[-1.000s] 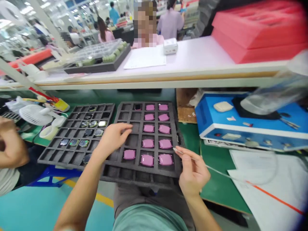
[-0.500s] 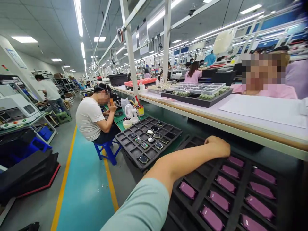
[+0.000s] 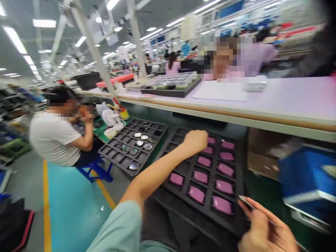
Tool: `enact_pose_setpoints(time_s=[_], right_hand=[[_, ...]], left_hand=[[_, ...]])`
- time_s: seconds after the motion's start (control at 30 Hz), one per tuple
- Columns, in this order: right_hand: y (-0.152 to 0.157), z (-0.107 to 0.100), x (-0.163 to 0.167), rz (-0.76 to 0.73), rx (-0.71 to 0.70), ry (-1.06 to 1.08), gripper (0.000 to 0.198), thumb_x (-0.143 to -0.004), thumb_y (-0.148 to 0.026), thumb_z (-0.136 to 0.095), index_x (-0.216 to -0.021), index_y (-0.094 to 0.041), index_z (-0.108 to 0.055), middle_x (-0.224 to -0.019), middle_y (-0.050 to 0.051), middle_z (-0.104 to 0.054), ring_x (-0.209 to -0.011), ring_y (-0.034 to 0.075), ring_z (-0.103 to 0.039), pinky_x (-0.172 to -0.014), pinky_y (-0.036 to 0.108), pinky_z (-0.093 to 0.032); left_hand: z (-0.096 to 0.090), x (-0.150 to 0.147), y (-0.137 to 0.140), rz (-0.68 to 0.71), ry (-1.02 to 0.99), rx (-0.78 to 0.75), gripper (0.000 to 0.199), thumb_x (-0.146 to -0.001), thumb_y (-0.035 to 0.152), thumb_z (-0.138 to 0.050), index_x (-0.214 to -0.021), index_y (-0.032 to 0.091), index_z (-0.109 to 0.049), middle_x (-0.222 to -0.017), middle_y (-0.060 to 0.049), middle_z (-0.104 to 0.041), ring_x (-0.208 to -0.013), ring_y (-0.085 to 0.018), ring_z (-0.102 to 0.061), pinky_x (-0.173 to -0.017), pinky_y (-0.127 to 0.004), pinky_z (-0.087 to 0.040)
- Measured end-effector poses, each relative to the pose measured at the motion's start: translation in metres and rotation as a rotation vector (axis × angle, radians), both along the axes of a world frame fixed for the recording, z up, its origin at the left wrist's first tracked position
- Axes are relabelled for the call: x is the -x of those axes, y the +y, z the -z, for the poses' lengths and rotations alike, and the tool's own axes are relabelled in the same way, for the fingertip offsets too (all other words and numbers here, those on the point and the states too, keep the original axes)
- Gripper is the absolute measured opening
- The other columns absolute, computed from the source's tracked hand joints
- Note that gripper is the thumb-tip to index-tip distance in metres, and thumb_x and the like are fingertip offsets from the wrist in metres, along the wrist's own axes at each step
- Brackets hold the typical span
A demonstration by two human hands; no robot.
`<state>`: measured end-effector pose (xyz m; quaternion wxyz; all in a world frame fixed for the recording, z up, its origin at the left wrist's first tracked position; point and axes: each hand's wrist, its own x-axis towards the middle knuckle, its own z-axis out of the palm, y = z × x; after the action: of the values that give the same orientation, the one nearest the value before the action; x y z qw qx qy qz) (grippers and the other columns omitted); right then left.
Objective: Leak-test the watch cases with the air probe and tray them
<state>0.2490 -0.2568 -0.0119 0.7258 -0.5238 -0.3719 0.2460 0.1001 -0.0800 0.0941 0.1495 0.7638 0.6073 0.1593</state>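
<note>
My left hand (image 3: 195, 141) reaches over the far part of a black compartment tray (image 3: 183, 194). Its fingers curl downward, and whatever they hold is hidden behind the hand. Rows of purple-faced, watch-shaped parts (image 3: 201, 176) lie in the compartments, one of them (image 3: 176, 179) alone in the left column. At lower right, my right hand (image 3: 265, 227) is closed on thin metal tweezers (image 3: 246, 202), their tip pointing toward the tray's right edge.
A second black tray (image 3: 115, 154) with several watch-like parts stands to the left. Beyond it are a white fan (image 3: 109, 117) and a seated co-worker (image 3: 57, 136). A raised shelf (image 3: 288, 101) runs above the bench. At right sits a blue box (image 3: 307, 175).
My view has swung right, so the trays appear further left. My right hand with the tweezers has come into view. My left hand stays over the far part of the tray.
</note>
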Motion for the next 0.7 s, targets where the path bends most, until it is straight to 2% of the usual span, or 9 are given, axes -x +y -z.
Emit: enact_pose_setpoints(time_s=[0.03,0.1,0.17,0.27,0.33,0.37,0.53,0.63,0.7], right_hand=[[-0.001,0.002,0.0,0.071,-0.002,0.006,0.035,-0.09,-0.047,-0.079,-0.092,-0.013,-0.074,-0.09,0.009,-0.075,-0.074,0.02,-0.074,-0.074,0.041,-0.069],[0.002,0.004,0.001,0.152,-0.022,0.02,0.028,-0.09,-0.041,-0.079,-0.092,-0.013,-0.075,-0.091,0.009,-0.076,-0.077,0.02,-0.075,-0.074,0.039,-0.069],[0.008,0.004,0.003,0.148,-0.045,0.015,0.021,-0.094,-0.035,-0.076,-0.096,-0.014,-0.075,-0.093,0.008,-0.077,-0.08,0.019,-0.077,-0.075,0.036,-0.069],[0.015,0.002,0.002,0.097,-0.084,-0.021,0.012,-0.098,-0.028,-0.069,-0.099,-0.017,-0.075,-0.096,0.008,-0.079,-0.086,0.018,-0.079,-0.078,0.034,-0.069],[0.019,0.003,-0.001,0.066,-0.11,-0.048,0.011,-0.101,-0.024,-0.065,-0.102,-0.019,-0.074,-0.1,0.007,-0.08,-0.091,0.018,-0.079,-0.081,0.034,-0.069],[0.02,0.004,-0.002,0.058,-0.121,-0.059,0.011,-0.102,-0.023,-0.063,-0.103,-0.02,-0.074,-0.102,0.007,-0.08,-0.094,0.018,-0.079,-0.082,0.034,-0.069],[0.022,0.006,-0.005,0.012,-0.131,-0.098,0.015,-0.103,-0.018,-0.061,-0.109,-0.023,-0.074,-0.109,0.007,-0.08,-0.103,0.017,-0.078,-0.091,0.033,-0.067],[0.022,0.005,-0.006,-0.02,-0.137,-0.096,0.017,-0.103,-0.018,-0.06,-0.11,-0.023,-0.074,-0.11,0.007,-0.08,-0.104,0.018,-0.078,-0.091,0.034,-0.068],[0.022,0.005,-0.007,-0.043,-0.143,-0.085,0.016,-0.103,-0.018,-0.06,-0.11,-0.023,-0.074,-0.11,0.007,-0.079,-0.104,0.019,-0.078,-0.091,0.036,-0.068]], left_hand=[[0.007,-0.002,-0.016,0.007,-0.07,-0.014,0.027,-0.094,0.006,-0.057,-0.111,0.008,-0.077,-0.11,-0.02,-0.078,-0.11,-0.034,-0.075,-0.1,-0.049,-0.059],[0.028,-0.006,-0.056,0.05,-0.223,-0.013,0.038,-0.096,0.011,-0.052,-0.129,0.013,-0.071,-0.112,-0.015,-0.08,-0.106,-0.03,-0.077,-0.099,-0.044,-0.061],[0.05,-0.01,-0.095,0.108,-0.387,0.032,0.046,-0.098,0.01,-0.045,-0.139,0.014,-0.065,-0.12,-0.014,-0.079,-0.105,-0.023,-0.078,-0.091,-0.034,-0.064],[0.074,-0.016,-0.13,0.076,-0.846,0.156,0.042,-0.099,0.019,-0.049,-0.137,0.012,-0.066,-0.124,-0.015,-0.077,-0.104,-0.022,-0.079,-0.087,-0.03,-0.065],[0.083,-0.021,-0.133,0.035,-1.04,0.238,0.039,-0.097,0.025,-0.058,-0.132,0.013,-0.07,-0.123,-0.014,-0.078,-0.102,-0.022,-0.079,-0.088,-0.031,-0.064],[0.086,-0.023,-0.13,0.036,-1.069,0.262,0.039,-0.096,0.028,-0.062,-0.131,0.013,-0.071,-0.124,-0.014,-0.078,-0.103,-0.023,-0.079,-0.09,-0.031,-0.064],[0.089,-0.025,-0.12,0.081,-1.093,0.275,0.039,-0.095,0.032,-0.067,-0.13,0.016,-0.073,-0.124,-0.013,-0.078,-0.109,-0.024,-0.077,-0.097,-0.033,-0.062],[0.087,-0.024,-0.122,0.084,-1.095,0.283,0.039,-0.095,0.03,-0.066,-0.131,0.016,-0.071,-0.119,-0.013,-0.079,-0.108,-0.023,-0.077,-0.097,-0.032,-0.062],[0.085,-0.024,-0.123,0.071,-1.106,0.311,0.046,-0.093,0.027,-0.068,-0.138,0.016,-0.067,-0.117,-0.013,-0.078,-0.102,-0.021,-0.078,-0.093,-0.03,-0.063]])
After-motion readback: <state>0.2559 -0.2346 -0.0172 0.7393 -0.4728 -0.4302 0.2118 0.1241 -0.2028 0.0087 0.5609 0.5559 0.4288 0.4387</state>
